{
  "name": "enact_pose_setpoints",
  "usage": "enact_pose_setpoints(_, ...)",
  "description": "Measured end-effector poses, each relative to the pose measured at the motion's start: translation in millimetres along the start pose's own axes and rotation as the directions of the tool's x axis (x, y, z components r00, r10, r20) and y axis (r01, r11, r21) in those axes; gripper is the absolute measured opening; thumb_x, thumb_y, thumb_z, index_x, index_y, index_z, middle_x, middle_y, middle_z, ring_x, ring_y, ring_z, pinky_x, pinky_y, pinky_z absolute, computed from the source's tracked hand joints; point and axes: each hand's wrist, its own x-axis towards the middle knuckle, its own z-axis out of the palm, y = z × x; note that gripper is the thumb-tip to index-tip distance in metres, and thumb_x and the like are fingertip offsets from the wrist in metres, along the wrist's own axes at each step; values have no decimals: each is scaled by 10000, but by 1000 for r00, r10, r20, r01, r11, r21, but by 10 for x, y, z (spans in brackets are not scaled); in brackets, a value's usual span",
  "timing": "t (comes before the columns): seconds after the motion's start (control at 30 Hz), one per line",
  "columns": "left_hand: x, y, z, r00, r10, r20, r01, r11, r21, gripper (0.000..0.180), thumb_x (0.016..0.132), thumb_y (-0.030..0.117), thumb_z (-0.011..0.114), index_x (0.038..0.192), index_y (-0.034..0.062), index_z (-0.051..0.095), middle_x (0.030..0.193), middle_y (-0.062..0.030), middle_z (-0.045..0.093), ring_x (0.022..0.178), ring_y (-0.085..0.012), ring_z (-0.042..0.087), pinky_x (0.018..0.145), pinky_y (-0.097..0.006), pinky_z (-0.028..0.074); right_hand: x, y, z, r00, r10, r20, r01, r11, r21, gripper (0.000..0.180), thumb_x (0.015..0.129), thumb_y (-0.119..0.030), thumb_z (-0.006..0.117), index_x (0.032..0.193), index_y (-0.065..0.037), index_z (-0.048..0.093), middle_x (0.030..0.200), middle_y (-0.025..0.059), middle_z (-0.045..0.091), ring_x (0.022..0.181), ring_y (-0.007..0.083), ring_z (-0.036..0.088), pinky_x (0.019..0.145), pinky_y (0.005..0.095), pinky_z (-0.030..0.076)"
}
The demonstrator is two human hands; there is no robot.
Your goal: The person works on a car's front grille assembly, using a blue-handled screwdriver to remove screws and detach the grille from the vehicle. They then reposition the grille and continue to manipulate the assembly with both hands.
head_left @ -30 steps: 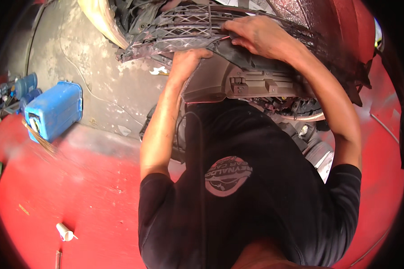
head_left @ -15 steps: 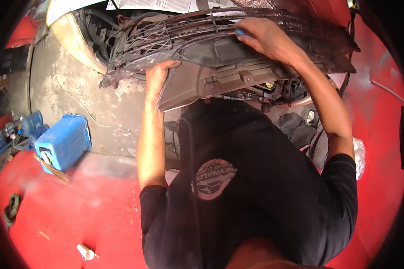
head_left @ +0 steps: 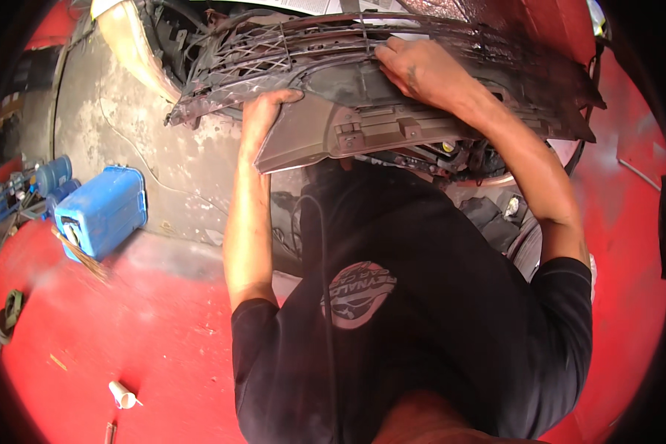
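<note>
A black plastic car bumper grille (head_left: 381,92) with slatted, lattice-like openings is held up across the front of a car. My left hand (head_left: 263,115) grips its lower left edge, the thumb lying over the panel. Over the middle of the grille, my right hand (head_left: 422,72) is closed with its fingertips bent down against the slats. Whatever those fingers pinch is hidden at this moment; a small blue bit showed there earlier.
A pale headlight (head_left: 129,48) sits beyond the grille's left end. Newspaper (head_left: 303,6) covers part of the car. On the left stand a blue plastic container (head_left: 107,207) and a straw broom (head_left: 81,255). A white cup (head_left: 122,394) lies on the red floor.
My right hand has slid slightly left and down along the grille, and the blue bit at its fingers has gone out of sight. The left hand keeps its grip.
</note>
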Motion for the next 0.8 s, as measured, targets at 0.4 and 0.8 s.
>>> enact_pose_setpoints(0.4,35,-33,-20,998,40,43,-38,998,-44,214,757,97,738,911,-40,795,853,-109,767,756,-179,711,729,-295,539,537,188,-312,916,-73,394,31,993,111,177,834,-71,711,948,42,638,842,247,664,859,439,657,757,509,514)
enact_pose_setpoints(0.8,153,-120,-78,996,30,90,-35,997,62,231,811,147,725,971,6,812,940,-78,790,871,-134,723,825,-273,545,649,250,-326,871,-64,488,11,994,112,206,851,-81,715,1016,24,646,884,239,674,889,434,665,795,506,524)
